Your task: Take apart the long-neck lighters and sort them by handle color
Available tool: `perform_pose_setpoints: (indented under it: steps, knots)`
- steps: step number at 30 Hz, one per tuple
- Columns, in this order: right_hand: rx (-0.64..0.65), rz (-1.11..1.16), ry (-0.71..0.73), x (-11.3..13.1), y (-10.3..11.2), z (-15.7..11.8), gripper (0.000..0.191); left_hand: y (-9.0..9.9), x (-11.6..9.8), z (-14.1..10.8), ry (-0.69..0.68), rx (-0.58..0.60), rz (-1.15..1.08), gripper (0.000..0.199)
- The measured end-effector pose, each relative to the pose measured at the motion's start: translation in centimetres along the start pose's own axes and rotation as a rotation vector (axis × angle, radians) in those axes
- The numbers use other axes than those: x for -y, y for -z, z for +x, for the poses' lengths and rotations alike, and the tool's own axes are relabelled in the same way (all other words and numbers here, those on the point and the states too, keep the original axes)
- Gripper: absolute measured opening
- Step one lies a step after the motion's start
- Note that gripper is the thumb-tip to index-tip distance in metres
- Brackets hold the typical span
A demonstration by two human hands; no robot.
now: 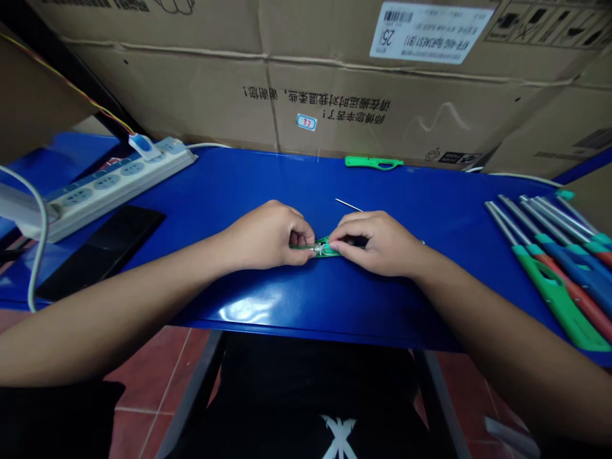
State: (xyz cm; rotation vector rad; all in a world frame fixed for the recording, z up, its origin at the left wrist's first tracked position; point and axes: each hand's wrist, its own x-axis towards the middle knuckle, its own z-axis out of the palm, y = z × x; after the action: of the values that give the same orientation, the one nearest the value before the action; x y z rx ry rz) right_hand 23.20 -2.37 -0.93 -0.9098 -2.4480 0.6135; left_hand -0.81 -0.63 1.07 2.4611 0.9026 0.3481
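Low over the blue table, my left hand (270,236) pinches the left end of an opened green lighter casing (329,254) with small inner parts showing. My right hand (382,243) is closed at the casing's right side, its thumb and fingertips pressed onto a small teal piece. Something dark shows under the right palm, too hidden to name. Just beyond the right hand lies a thin metal rod (348,204), partly covered by that hand. Farther back, a separate green casing half (373,163) rests near the cardboard.
At right lie several long-nosed lighters (559,293) in green, orange and blue. A white power strip (119,182) with a plug and a black phone-like slab (102,252) are at left. A large cardboard box (306,83) stands along the back of the blue table (287,306).
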Motion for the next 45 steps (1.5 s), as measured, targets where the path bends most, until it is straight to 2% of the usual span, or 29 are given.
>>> perform_pose_setpoints:
  steps: [5, 10, 14, 17, 19, 24, 26, 28, 34, 37, 42, 45]
  knots:
    - [0.099, -0.038, 0.073, -0.3, 0.1, 0.2, 0.018, -0.1, -0.3, -0.1, -0.042, 0.002, 0.034, 0.011]
    - [0.104, -0.106, 0.161, -0.2, 0.0, 0.5, 0.014, -0.2, -0.4, -0.1, -0.049, 0.032, 0.046, 0.015]
    - [0.085, -0.245, 0.262, -0.4, 0.1, 0.5, 0.019, 1.3, 0.5, -0.2, -0.065, 0.105, -0.001, 0.025]
    - [0.063, -0.318, 0.286, -0.6, 0.1, 0.5, 0.024, 3.2, 1.9, -0.3, 0.051, -0.031, 0.023, 0.037]
    - [0.034, -0.351, 0.293, -0.7, 0.0, 0.5, 0.025, 4.1, 2.8, -0.4, 0.166, -0.059, 0.050, 0.041]
    - [-0.039, -0.397, 0.323, -0.8, -0.3, 0.5, 0.024, 4.1, 3.8, 0.0, 0.276, 0.250, -0.009, 0.036]
    - [-0.061, -0.401, 0.331, -0.8, -0.4, 0.5, 0.024, 3.6, 3.6, 0.1, 0.301, 0.310, -0.079, 0.036]
    - [-0.072, -0.399, 0.330, -0.9, -0.6, 0.5, 0.025, 3.2, 3.3, 0.2, 0.312, 0.320, -0.133, 0.036]
    - [-0.074, -0.416, 0.337, -0.9, -1.0, 0.4, 0.026, 3.0, 3.6, -0.1, 0.272, 0.361, -0.183, 0.033]
    - [-0.084, -0.418, 0.337, -1.0, -1.1, 0.4, 0.026, 3.0, 3.8, -0.1, 0.202, 0.377, -0.153, 0.033]
    - [-0.090, -0.419, 0.367, -1.0, -1.3, 0.4, 0.025, 2.4, 2.7, 0.2, 0.046, 0.226, -0.059, 0.033]
    - [-0.088, -0.428, 0.384, -1.0, -1.3, 0.4, 0.025, 1.7, 1.8, 0.3, 0.003, 0.237, -0.058, 0.033]
